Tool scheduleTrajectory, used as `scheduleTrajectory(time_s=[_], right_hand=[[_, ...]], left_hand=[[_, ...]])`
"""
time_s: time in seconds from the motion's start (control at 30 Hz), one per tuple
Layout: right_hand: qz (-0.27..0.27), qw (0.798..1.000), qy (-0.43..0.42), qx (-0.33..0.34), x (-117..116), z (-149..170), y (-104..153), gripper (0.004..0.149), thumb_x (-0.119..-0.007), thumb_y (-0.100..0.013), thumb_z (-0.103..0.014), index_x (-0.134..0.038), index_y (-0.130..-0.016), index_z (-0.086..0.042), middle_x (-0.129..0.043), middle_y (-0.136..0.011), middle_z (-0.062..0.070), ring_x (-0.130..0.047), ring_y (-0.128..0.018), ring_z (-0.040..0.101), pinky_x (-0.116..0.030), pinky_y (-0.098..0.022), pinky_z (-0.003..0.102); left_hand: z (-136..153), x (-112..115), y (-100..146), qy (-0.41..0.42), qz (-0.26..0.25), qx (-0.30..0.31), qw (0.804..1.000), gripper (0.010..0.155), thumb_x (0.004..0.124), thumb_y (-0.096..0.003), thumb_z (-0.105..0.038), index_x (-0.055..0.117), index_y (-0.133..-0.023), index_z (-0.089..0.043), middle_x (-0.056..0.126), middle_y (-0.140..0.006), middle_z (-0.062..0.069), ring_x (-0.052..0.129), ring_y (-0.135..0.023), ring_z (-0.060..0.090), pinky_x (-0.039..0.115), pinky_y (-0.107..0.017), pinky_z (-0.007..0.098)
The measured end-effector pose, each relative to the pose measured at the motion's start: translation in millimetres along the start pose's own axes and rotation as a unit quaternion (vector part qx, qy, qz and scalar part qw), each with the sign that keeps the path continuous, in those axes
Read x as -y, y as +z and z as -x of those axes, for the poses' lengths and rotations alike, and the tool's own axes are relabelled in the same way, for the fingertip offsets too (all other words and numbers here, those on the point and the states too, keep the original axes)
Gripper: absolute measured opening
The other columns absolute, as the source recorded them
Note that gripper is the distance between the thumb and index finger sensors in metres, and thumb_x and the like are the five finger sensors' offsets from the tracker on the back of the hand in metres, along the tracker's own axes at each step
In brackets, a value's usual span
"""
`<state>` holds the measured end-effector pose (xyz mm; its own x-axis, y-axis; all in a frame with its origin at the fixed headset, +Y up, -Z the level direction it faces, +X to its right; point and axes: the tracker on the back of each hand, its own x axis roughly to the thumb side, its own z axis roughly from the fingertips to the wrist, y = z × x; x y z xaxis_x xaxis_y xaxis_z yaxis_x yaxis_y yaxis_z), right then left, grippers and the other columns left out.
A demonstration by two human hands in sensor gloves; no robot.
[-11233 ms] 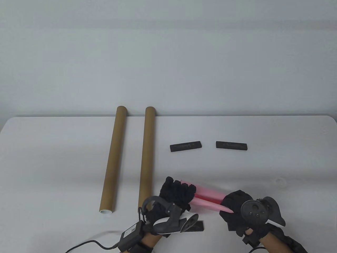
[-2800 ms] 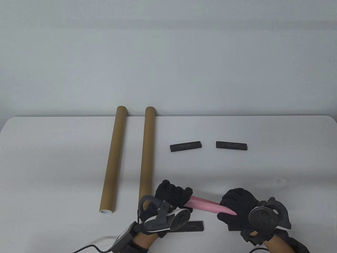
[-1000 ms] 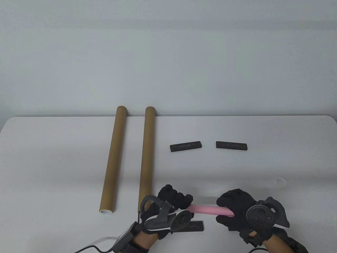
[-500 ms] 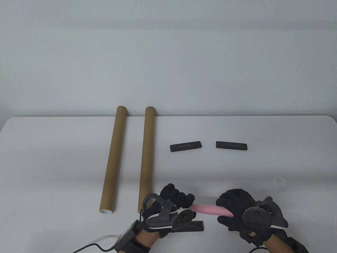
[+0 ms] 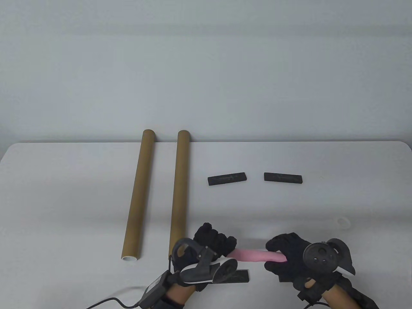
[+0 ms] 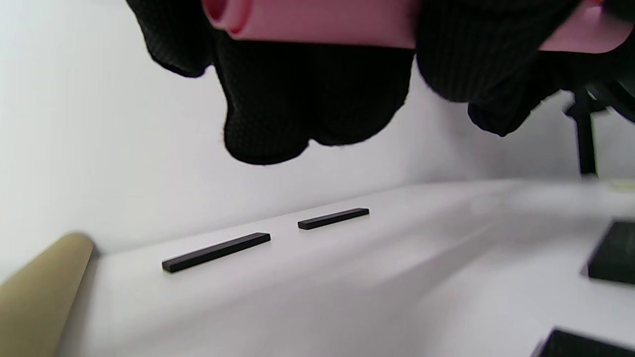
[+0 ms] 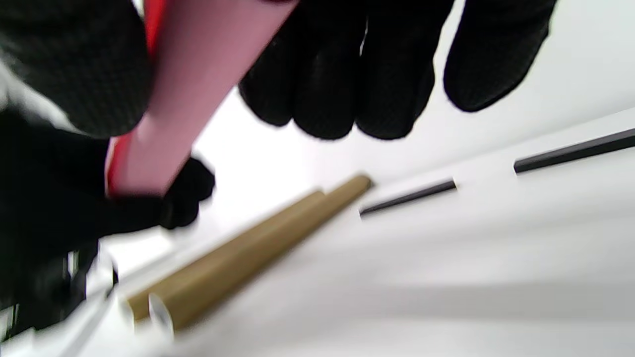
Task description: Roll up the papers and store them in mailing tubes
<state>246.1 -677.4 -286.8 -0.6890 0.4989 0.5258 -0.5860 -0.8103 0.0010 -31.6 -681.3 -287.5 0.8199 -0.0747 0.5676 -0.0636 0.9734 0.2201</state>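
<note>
I hold the rolled pink paper (image 5: pixel 254 256) off the table (image 5: pixel 64 180) near its front edge, my left hand (image 5: pixel 214 244) wrapped around one end and my right hand (image 5: pixel 289 257) closed around the other, the roll spanning the gap between them. It should weigh almost nothing, but I judge it springy: a rolled sheet wants to uncoil, so both grips have to keep wrapping it. It is also soft and would crease if I squeezed hard, so I favour a light hold around the whole girth near each end. The smooth surface may slide under knit gloves.

The two brown mailing tubes (image 5: pixel 178 193) lie side by side to my left, well apart from the roll, pointing away from me. The table view shows a white open mouth only on the far-left one (image 5: pixel 130 257); my left hand's tracker hides the nearer tube's front end.

The left wrist view shows the roll's open end (image 6: pixel 228 12) poking past my fingers (image 6: pixel 307 99), its layers tight, which the table view hides. The right wrist view, blurred, shows the near ends of the tubes (image 7: pixel 158 307) low on the table, and my fingers (image 7: pixel 337 74) curled over the roll
</note>
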Motion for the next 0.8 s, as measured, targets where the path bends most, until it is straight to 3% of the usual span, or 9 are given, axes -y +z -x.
scheduleTrajectory(time_s=[0.07, 0.13, 0.3, 0.37, 0.47, 0.53, 0.63, 0.73, 0.8], right_hand=[[0.061, 0.995, -0.078, -0.025, 10, 8, 3, 0.085, -0.09, -0.04, -0.064, -0.07, -0.101, -0.009, -0.074, -0.101, 0.018, -0.082, -0.089, 0.049, -0.071, -0.061, 0.07], [0.081, 0.984, -0.155, -0.04, 14, 15, 5, 0.088, -0.089, -0.041, -0.064, -0.065, -0.104, -0.008, -0.07, -0.104, 0.019, -0.079, -0.091, 0.05, -0.07, -0.062, 0.069], [-0.063, 0.965, -0.255, 0.004, -23, 7, -6, 0.092, -0.089, -0.045, -0.062, -0.054, -0.113, -0.011, -0.057, -0.114, 0.018, -0.068, -0.1, 0.051, -0.064, -0.068, 0.069], [-0.082, 0.952, -0.295, 0.024, -31, 1, -9, 0.087, -0.086, -0.047, -0.064, -0.052, -0.115, -0.022, -0.056, -0.117, 0.013, -0.066, -0.104, 0.048, -0.063, -0.072, 0.068], [-0.063, 0.932, -0.356, 0.016, -29, 1, -10, 0.06, -0.085, -0.052, -0.058, -0.072, -0.103, -0.029, -0.07, -0.11, 0.006, -0.076, -0.1, 0.04, -0.064, -0.073, 0.065], [-0.047, 0.941, -0.335, 0.015, -22, 3, -9, 0.056, -0.086, -0.052, -0.054, -0.078, -0.099, -0.024, -0.082, -0.099, 0.005, -0.088, -0.089, 0.038, -0.072, -0.069, 0.062], [0.042, 0.975, -0.22, -0.005, 0, 7, -2, 0.055, -0.088, -0.05, -0.053, -0.083, -0.094, -0.02, -0.088, -0.092, 0.008, -0.093, -0.081, 0.039, -0.076, -0.063, 0.062], [0.115, 0.987, -0.113, -0.029, 20, 12, 4, 0.055, -0.089, -0.047, -0.053, -0.089, -0.086, -0.015, -0.095, -0.082, 0.011, -0.098, -0.071, 0.039, -0.079, -0.057, 0.062], [0.113, 0.991, -0.066, -0.041, 24, 16, 6, 0.053, -0.09, -0.048, -0.053, -0.091, -0.084, -0.013, -0.098, -0.078, 0.011, -0.101, -0.067, 0.037, -0.082, -0.055, 0.06]], left_hand=[[12, 0, -1, 0.055, 0.005, -0.03, 0.998, 0.056, 0.075, -0.0382, -0.063, 0.081, -0.086, -0.035, 0.1, -0.069, -0.011, 0.108, -0.063, 0.011, 0.073, -0.071, 0.047], [19, -1, -1, 0.111, 0.004, -0.042, 0.993, 0.058, 0.072, -0.0381, -0.064, 0.08, -0.087, -0.035, 0.099, -0.073, -0.01, 0.106, -0.067, 0.014, 0.072, -0.071, 0.048], [1, -1, -4, 0.128, 0.015, 0.006, 0.992, 0.06, 0.069, -0.038, -0.066, 0.079, -0.089, -0.036, 0.097, -0.077, -0.008, 0.104, -0.071, 0.015, 0.071, -0.072, 0.049], [-12, 0, -3, 0.092, 0.016, 0.028, 0.995, 0.06, 0.069, -0.038, -0.066, 0.078, -0.089, -0.036, 0.096, -0.078, -0.009, 0.104, -0.072, 0.015, 0.07, -0.072, 0.049], [-19, 2, -1, 0.074, 0.019, 0.04, 0.996, 0.063, 0.069, -0.0371, -0.068, 0.076, -0.091, -0.036, 0.095, -0.079, -0.009, 0.103, -0.074, 0.015, 0.07, -0.072, 0.049], [-17, 3, -1, 0.071, 0.027, 0.039, 0.996, 0.072, 0.07, -0.0349, -0.07, 0.071, -0.097, -0.035, 0.091, -0.087, -0.006, 0.099, -0.081, 0.018, 0.069, -0.073, 0.05], [-3, 1, -3, 0.065, 0.053, -0.004, 0.996, 0.083, 0.07, -0.0322, -0.073, 0.061, -0.104, -0.031, 0.083, -0.097, -0.002, 0.092, -0.09, 0.024, 0.069, -0.073, 0.052], [21, -5, -5, 0.04, 0.048, -0.083, 0.995, 0.081, 0.071, -0.0348, -0.07, 0.06, -0.105, -0.031, 0.079, -0.101, 0.001, 0.088, -0.094, 0.028, 0.067, -0.074, 0.054], [41, -9, -5, 0.03, 0.047, -0.143, 0.988, 0.08, 0.072, -0.0359, -0.068, 0.058, -0.106, -0.031, 0.076, -0.104, 0.003, 0.085, -0.096, 0.03, 0.065, -0.075, 0.055]])
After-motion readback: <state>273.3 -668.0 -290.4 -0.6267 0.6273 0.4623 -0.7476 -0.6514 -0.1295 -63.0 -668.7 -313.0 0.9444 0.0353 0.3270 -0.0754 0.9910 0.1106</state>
